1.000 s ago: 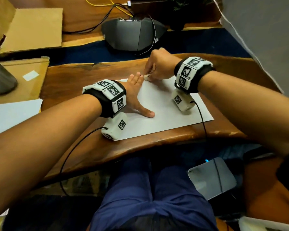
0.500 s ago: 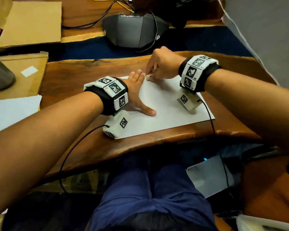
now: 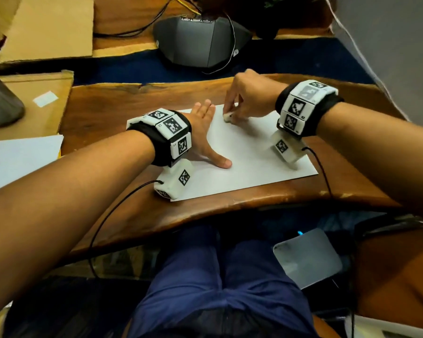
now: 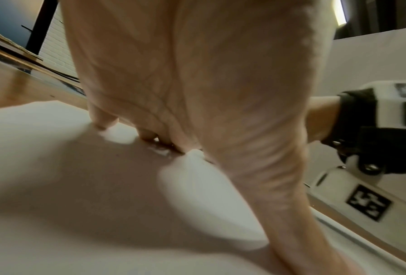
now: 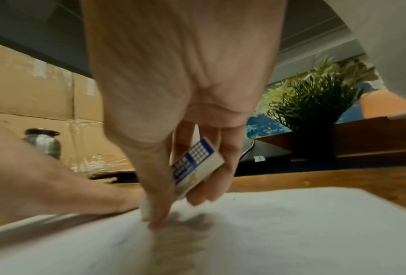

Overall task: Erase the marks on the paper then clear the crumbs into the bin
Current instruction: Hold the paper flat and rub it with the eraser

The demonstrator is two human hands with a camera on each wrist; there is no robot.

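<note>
A white sheet of paper [image 3: 249, 154] lies on the wooden table [image 3: 112, 111]. My left hand [image 3: 205, 132] lies flat on the sheet's left part, fingers straight and thumb spread, as the left wrist view [image 4: 197, 93] also shows. My right hand [image 3: 244, 98] pinches a white eraser [image 3: 228, 117] with a blue-and-white sleeve [image 5: 195, 165] and presses its tip onto the paper [image 5: 268, 232] near the far edge. Faint grey smudges show on the sheet under the right hand [image 5: 180, 130]. I cannot make out crumbs.
A dark conference phone [image 3: 200, 42] with cables sits beyond the table. Cardboard sheets [image 3: 47, 28] and a metal bottle [image 3: 0, 103] are at the left, with another white sheet [image 3: 17, 157]. A potted plant [image 5: 315, 104] stands at the back right. A grey pad [image 3: 305, 259] lies below the table edge.
The right hand with the eraser has shifted a little along the far part of the paper. The left hand stays flat in the same place.
</note>
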